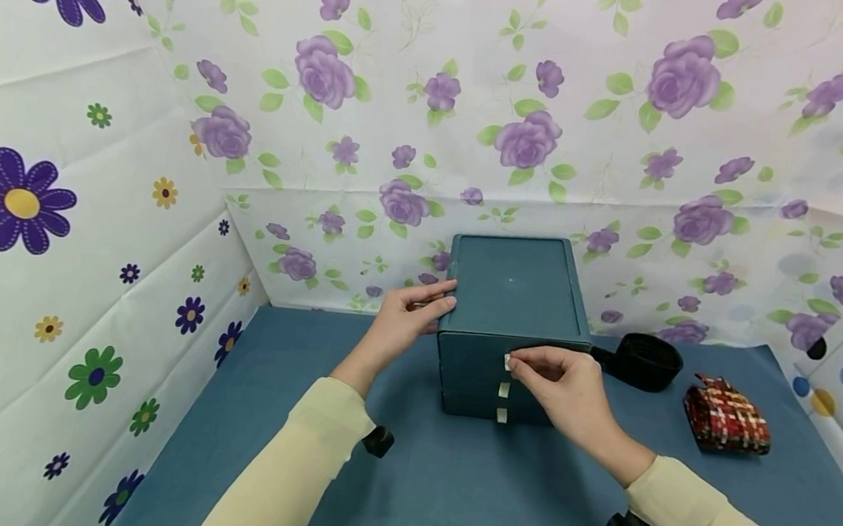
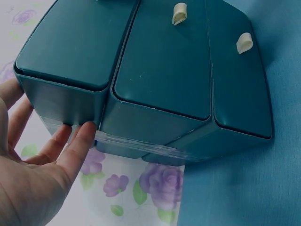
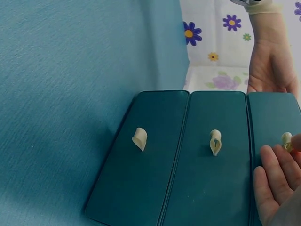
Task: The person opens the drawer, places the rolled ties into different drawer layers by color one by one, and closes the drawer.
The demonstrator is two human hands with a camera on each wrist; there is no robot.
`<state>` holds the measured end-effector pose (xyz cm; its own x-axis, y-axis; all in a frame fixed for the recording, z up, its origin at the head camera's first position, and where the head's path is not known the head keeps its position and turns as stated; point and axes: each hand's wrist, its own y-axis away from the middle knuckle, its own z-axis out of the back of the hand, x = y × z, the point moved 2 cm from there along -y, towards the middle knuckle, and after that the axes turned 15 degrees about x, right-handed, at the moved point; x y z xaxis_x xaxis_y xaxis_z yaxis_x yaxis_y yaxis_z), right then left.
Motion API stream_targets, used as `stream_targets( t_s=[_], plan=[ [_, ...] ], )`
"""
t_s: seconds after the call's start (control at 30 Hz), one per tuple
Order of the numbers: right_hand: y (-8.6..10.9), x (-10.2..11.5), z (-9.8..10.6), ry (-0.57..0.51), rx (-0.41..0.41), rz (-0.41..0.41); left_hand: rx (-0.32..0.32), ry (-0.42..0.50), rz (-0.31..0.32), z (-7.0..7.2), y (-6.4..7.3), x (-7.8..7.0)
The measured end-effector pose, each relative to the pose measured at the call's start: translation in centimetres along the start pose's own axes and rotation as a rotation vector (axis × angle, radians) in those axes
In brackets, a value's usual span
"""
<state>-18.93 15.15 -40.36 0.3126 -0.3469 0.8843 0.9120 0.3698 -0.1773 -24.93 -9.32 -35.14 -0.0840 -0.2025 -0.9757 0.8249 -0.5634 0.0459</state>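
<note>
One tape strip (image 2: pixel 141 142), left wrist view only; left fingers (image 2: pixel 77 148) straight against drawer box (image 1: pixel 515 296), right fingers (image 1: pixel 543 355) tight on top loop (image 1: pixel 507 362).

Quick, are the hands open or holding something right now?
Left hand: open, touching the drawer box.
Right hand: closed, holding the top loop.

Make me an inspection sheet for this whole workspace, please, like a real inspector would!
Surface: blue covering, lightly creased.
Job's things: drawer box, its three drawers look shut, each with a pale pull tab.
Clutter: black coil and checked roll, both right of the box.
Grips: left grip touches the box's left side; right grip pinches the top tab.
Cables: nothing seen.
Surroundings: flowered sheets behind and left.
</note>
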Motion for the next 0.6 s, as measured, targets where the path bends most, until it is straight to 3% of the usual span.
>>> stream_targets(
  t_s=[0.6],
  plan=[
    [-0.24,0.06,0.11,0.021,0.006,0.005,-0.007,0.008,0.01,-0.09,0.05,0.07]
  ],
)
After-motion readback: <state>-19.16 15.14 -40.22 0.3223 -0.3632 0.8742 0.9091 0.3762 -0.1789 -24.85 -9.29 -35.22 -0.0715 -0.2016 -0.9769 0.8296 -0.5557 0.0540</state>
